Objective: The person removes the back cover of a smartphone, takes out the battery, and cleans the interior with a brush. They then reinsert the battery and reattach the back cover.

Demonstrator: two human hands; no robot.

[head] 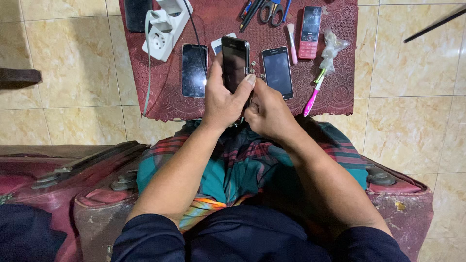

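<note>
While gripped upright in the left hand [224, 99], black smartphone [236, 63] held above the near edge of the maroon mat [335, 92], long axis running six to twelve o'clock, top end toward twelve, dark screen facing up. Thumb on the phone's left edge, fingers [249, 80] wrapped round the right edge, clamped on the body. Right hand [268, 112] just at five o'clock of the phone, curled tight with fingertips pressed together at its lower end; whatever sits between them too small to tell. Flat on the mat: second dark phone [194, 70] at nine o'clock, third phone [277, 73] at three o'clock, red keypad phone [310, 32] at one o'clock, white power strip [166, 26] at eleven, scissors [271, 10] at twelve, pink-handled tool [311, 99] at four.
</note>
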